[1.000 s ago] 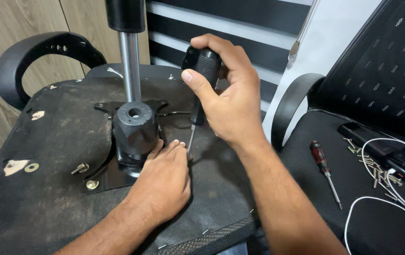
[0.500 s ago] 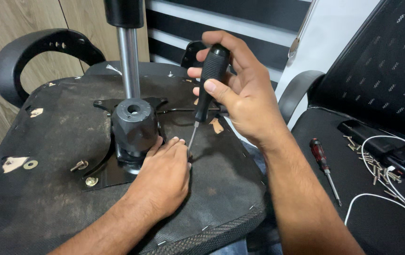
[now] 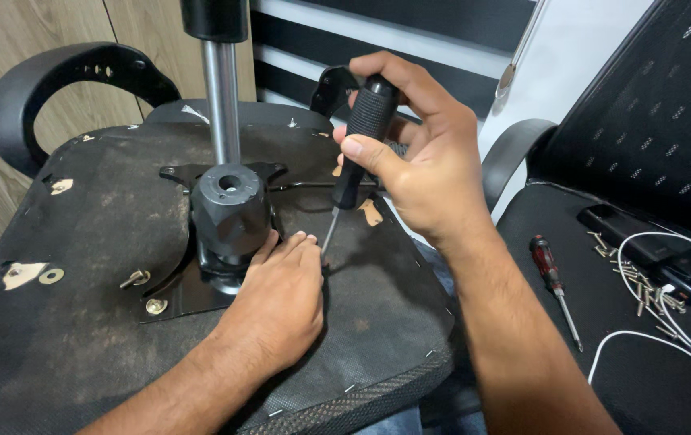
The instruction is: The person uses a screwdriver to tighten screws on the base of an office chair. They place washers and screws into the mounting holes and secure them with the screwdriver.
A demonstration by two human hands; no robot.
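The black hub [image 3: 230, 211] and its shiny pole [image 3: 222, 101] are blocking the middle of the upturned seat [image 3: 80, 354]; the left hand [image 3: 277, 302] and screwdriver [image 3: 353, 153] are filling the gap just right of it; bare room is lying near and left, past two loose bolts [image 3: 142, 292].

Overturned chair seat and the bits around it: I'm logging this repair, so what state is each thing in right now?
Chair seat: upside down, underside up.
Black screwdriver: gripped by right hand, tip down at the plate's edge.
Left hand: fingertips at the tip.
Mounting plate: on the seat, one bolt in.
Loose bolt: lying out.
Washer: loose.
Red screwdriver: lying unused.
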